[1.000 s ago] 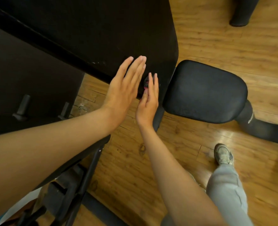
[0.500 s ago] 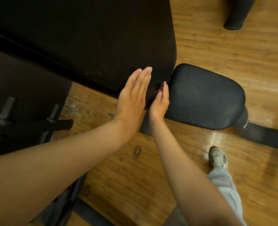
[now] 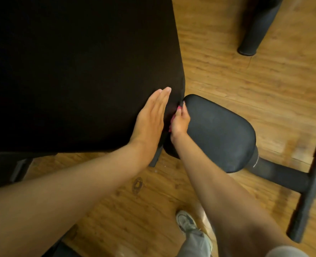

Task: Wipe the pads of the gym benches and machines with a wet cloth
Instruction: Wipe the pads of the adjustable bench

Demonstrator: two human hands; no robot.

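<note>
— Where are your hands?

— My left hand (image 3: 151,115) lies flat on the big black back pad (image 3: 79,71), close to its lower right corner, fingers straight and together, gripping nothing.

— And the other?

— My right hand (image 3: 179,121) is tucked into the gap where the back pad meets the smaller seat pad (image 3: 214,132). Its fingers are curled round a pink cloth (image 3: 173,118); only slivers of pink show between them, so I cannot tell how the cloth is folded.

— Is the cloth on a pad?

— It sits against the back pad's lower edge, just beside the seat pad's near corner.

— What lies below?

— A wooden floor (image 3: 246,80), the bench's black T-shaped foot (image 3: 309,188) to the right, and my shoe (image 3: 187,222) near the bottom.
</note>
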